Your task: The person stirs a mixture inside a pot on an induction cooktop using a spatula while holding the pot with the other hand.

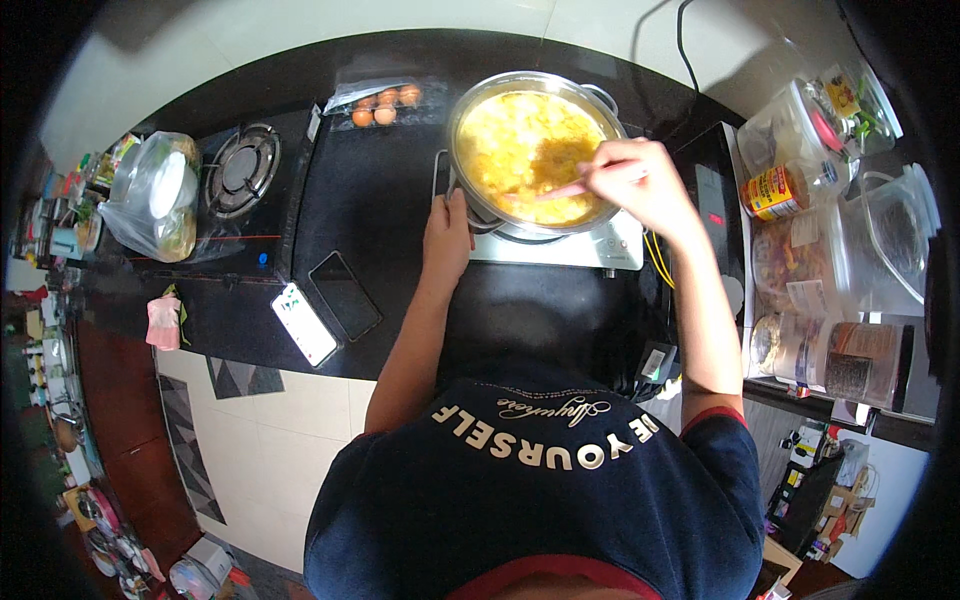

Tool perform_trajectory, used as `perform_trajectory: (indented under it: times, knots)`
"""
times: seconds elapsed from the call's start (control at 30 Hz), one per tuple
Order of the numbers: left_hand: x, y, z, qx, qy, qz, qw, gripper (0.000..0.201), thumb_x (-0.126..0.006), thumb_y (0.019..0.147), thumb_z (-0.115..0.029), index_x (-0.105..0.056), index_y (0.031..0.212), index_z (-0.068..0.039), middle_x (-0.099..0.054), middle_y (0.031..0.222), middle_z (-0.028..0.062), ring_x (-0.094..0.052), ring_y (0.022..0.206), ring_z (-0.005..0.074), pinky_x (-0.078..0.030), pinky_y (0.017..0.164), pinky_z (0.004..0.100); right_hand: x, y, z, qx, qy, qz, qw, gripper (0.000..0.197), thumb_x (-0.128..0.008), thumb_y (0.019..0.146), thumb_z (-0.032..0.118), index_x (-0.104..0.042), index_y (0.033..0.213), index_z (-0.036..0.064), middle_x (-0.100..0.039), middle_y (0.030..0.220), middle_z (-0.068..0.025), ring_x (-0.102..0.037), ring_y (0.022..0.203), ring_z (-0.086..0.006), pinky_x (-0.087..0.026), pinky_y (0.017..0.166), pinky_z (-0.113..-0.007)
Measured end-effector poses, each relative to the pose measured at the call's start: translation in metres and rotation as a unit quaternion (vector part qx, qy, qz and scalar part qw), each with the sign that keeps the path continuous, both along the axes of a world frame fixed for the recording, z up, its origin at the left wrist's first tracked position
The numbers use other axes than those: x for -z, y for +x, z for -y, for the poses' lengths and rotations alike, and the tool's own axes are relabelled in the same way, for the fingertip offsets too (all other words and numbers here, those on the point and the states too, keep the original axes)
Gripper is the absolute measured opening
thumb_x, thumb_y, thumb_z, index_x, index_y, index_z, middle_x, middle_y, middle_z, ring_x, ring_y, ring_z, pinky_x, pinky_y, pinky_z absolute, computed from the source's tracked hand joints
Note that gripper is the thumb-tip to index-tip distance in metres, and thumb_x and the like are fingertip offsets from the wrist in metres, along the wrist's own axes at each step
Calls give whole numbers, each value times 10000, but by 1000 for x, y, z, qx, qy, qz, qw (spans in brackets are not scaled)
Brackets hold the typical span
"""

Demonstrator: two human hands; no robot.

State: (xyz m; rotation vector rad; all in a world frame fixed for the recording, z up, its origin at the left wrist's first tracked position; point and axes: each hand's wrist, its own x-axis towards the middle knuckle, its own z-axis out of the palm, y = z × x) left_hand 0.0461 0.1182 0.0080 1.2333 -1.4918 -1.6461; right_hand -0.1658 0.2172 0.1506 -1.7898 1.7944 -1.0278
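A large steel pot [462, 108] of chunky yellow food [515, 135] stands on a white portable cooker [590, 250]. My left hand [447, 238] is at the pot's near left side, its fingers closed at the lower end of the loop handle [436, 172]; the fingertips are partly hidden. Above the pot's right rim, my right hand [640, 185] grips a light pinkish-brown stirring utensil [563, 191]. The utensil slants down to the left into the food, and its submerged end does not show, so its exact kind is unclear.
Several brown eggs [385, 100] lie in plastic behind the pot's left. A gas burner [242, 170], a bagged container [160, 195] and two phone-shaped items, one white [305, 325] and one black [345, 295], are left. Plastic tubs [800, 250] and a jar [775, 192] line the right.
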Motion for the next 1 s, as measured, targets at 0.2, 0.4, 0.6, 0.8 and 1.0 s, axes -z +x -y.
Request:
perform_trajectory:
  times: [0.2,0.4,0.6,0.8,1.0]
  knots:
    - [-3,0,-1,8,-22,-8,1000,382,-395,978,-373,-454,820,-30,-470,544,55,-490,464,134,-382,464,298,36,36,21,-97,-87,-241,962,231,-686,750,229,-555,600,111,-518,539,-47,-524,575,-237,-417,644,-349]
    - [0,3,4,7,-15,-5,1000,370,-398,978,-360,-469,845,-22,-477,567,52,-479,462,124,-374,447,284,49,29,46,-123,-186,-299,928,322,-695,760,240,-474,557,121,-454,524,-26,-485,592,-215,-378,691,-343]
    - [0,-1,4,7,-4,-24,1000,305,-416,980,-323,-479,804,-82,-446,606,-9,-395,449,67,-306,405,234,63,-15,56,-55,-172,-355,917,197,-670,780,269,-610,677,112,-498,555,-19,-519,625,-215,-386,734,-354]
    - [1,0,2,6,-20,-10,1000,371,-394,979,-367,-471,845,-30,-474,568,46,-466,455,119,-370,448,295,38,-44,45,173,-12,-214,961,248,-605,780,262,-671,688,42,-602,550,-97,-618,574,-268,-486,620,-356]
    - [2,-1,2,-8,-20,2,1000,321,-401,982,-338,-491,837,-67,-448,612,-5,-401,455,74,-313,413,239,45,-58,19,229,106,26,967,245,-581,765,231,-661,679,15,-622,543,-56,-608,516,-118,-473,530,-273]
